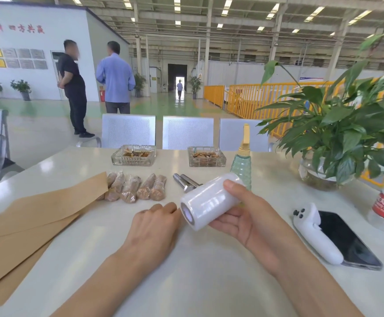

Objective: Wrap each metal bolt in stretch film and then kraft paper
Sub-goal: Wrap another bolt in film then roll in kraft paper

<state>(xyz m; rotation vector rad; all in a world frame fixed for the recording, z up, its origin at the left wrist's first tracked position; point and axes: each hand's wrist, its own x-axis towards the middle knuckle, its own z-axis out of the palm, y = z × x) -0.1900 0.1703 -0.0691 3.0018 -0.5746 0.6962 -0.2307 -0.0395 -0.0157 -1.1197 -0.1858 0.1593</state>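
While the right hand [243, 216] cupped the film roll [209, 201] above the table [197, 282], thumb on top and fingers curled beneath, the left hand [154, 227] lay knuckles-up just beside the roll's near end, fingertips at its rim; whether they pinched a film edge could not be told; kraft paper [26, 225] lay to the left; beyond, five wrapped bolts [132, 188] sat in a row, seemingly done; two bare bolts [185, 181] behind the roll remained, so the job looked well past halfway.
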